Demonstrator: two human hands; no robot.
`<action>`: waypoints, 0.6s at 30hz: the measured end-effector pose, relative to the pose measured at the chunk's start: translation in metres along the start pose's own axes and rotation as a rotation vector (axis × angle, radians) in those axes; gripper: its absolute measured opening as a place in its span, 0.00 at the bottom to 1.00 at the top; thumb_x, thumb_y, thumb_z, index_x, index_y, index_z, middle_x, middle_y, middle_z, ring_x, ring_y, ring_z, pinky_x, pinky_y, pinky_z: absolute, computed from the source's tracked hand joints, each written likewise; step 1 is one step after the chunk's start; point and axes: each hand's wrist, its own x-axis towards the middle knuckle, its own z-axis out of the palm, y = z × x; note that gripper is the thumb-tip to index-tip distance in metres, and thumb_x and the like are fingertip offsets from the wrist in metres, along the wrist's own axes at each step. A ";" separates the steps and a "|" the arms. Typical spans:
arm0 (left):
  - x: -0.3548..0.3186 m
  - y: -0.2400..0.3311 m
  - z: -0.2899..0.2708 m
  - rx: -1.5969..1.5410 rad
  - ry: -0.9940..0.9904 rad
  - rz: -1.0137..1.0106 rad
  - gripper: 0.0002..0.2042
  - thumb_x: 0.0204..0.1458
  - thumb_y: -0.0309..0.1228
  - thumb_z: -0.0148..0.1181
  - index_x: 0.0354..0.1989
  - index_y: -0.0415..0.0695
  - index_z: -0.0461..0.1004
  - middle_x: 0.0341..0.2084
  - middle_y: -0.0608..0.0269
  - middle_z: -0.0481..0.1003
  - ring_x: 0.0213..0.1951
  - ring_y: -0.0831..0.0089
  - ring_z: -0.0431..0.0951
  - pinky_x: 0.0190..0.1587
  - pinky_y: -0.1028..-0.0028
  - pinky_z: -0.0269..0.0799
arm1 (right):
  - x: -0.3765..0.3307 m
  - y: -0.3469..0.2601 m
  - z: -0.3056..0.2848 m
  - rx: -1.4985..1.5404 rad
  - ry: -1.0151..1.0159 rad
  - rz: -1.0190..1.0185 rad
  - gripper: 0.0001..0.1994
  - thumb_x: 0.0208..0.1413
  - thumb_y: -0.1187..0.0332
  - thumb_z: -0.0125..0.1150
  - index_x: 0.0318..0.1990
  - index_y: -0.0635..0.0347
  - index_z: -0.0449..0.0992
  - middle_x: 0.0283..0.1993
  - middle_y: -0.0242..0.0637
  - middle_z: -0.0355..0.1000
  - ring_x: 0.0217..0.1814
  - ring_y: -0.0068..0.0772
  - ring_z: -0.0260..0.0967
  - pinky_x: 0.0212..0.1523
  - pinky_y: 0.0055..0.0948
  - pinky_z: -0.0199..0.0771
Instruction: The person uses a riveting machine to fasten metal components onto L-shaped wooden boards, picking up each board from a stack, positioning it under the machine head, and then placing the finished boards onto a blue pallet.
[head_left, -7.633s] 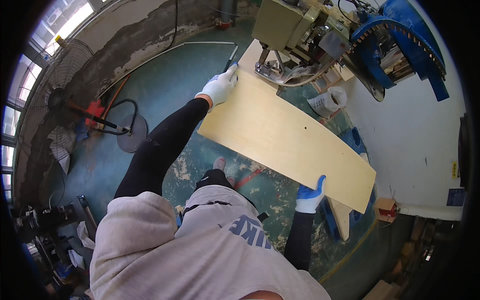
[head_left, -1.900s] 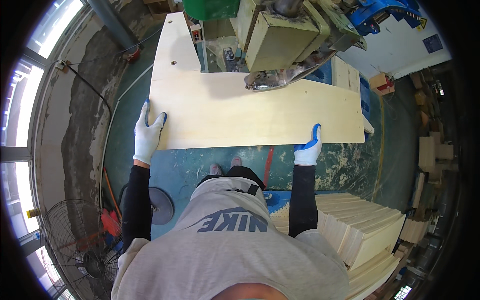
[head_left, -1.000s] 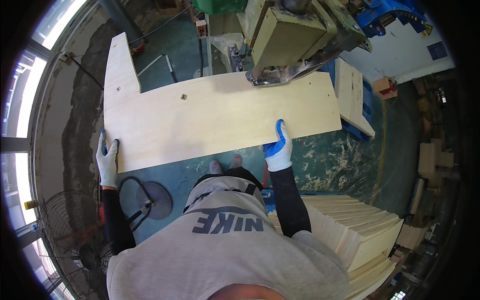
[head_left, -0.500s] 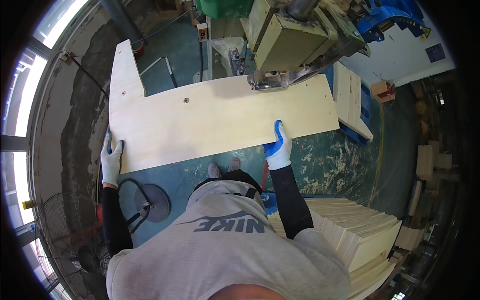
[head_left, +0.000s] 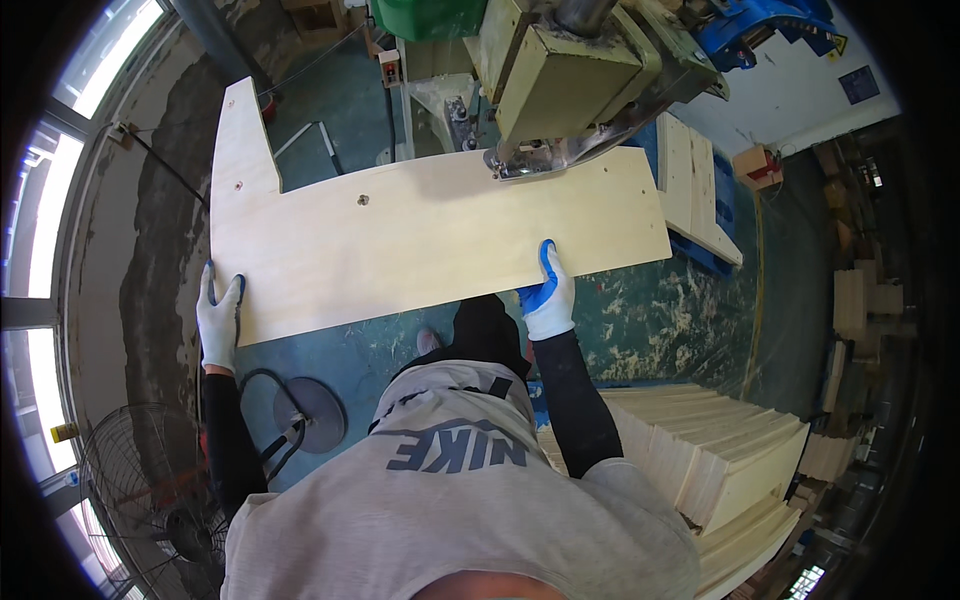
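Observation:
A pale plywood panel (head_left: pixel 420 245), L-shaped with a raised arm at its left end, lies flat in front of me under the head of a green machine (head_left: pixel 565 85). The machine's metal foot (head_left: pixel 520 160) sits over the panel's far edge. My left hand (head_left: pixel 219 318), in a white and blue glove, grips the panel's near left corner, thumb on top. Further right, my gloved right hand (head_left: pixel 549 298) holds the near edge, blue thumb on the face and fingers hidden beneath. A metal fitting (head_left: pixel 363 200) and several small holes mark the panel.
Stacked wooden boards (head_left: pixel 690 440) stand close by my right side. More boards (head_left: pixel 690 180) lie on a blue pallet beyond the panel's right end. A round grey base (head_left: pixel 309 415) and a wire fan (head_left: pixel 150 500) are at my left. Sawdust covers the green floor (head_left: pixel 650 330).
My right leg has come forward toward the panel's near edge, hiding one shoe. The view has shifted slightly. Both hands keep their hold, and the panel stays under the machine foot.

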 end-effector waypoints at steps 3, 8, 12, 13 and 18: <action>0.012 -0.017 -0.004 -0.008 0.032 0.100 0.34 0.59 0.27 0.64 0.71 0.29 0.55 0.64 0.55 0.66 0.47 0.81 0.72 0.49 0.82 0.69 | 0.000 0.001 0.009 -0.010 0.005 -0.021 0.18 0.70 0.57 0.52 0.59 0.57 0.71 0.54 0.36 0.75 0.55 0.35 0.75 0.44 0.36 0.81; 0.008 0.010 0.001 -0.038 -0.025 -0.045 0.34 0.59 0.26 0.64 0.70 0.28 0.55 0.68 0.48 0.62 0.63 0.73 0.67 0.61 0.78 0.64 | -0.003 -0.004 0.008 -0.049 -0.006 -0.043 0.18 0.69 0.57 0.53 0.59 0.56 0.71 0.54 0.35 0.75 0.55 0.35 0.76 0.45 0.35 0.81; 0.008 0.002 0.002 -0.025 0.050 0.097 0.33 0.59 0.27 0.63 0.70 0.29 0.56 0.66 0.51 0.64 0.57 0.77 0.70 0.56 0.80 0.67 | 0.001 -0.009 -0.005 -0.016 -0.074 0.039 0.20 0.69 0.55 0.54 0.60 0.56 0.70 0.57 0.35 0.74 0.57 0.34 0.75 0.50 0.36 0.80; 0.004 0.002 0.001 -0.013 0.058 0.089 0.33 0.59 0.27 0.63 0.70 0.30 0.56 0.65 0.52 0.65 0.55 0.78 0.71 0.55 0.81 0.67 | 0.000 -0.010 -0.005 0.012 -0.085 0.059 0.20 0.69 0.55 0.54 0.61 0.56 0.70 0.58 0.35 0.74 0.58 0.34 0.74 0.52 0.37 0.79; -0.012 0.008 -0.003 -0.001 0.053 0.004 0.33 0.59 0.27 0.63 0.71 0.32 0.57 0.62 0.58 0.69 0.46 0.82 0.71 0.48 0.83 0.68 | 0.021 -0.067 -0.013 0.081 -0.063 -0.146 0.25 0.69 0.53 0.51 0.67 0.58 0.65 0.66 0.40 0.67 0.67 0.41 0.66 0.66 0.41 0.67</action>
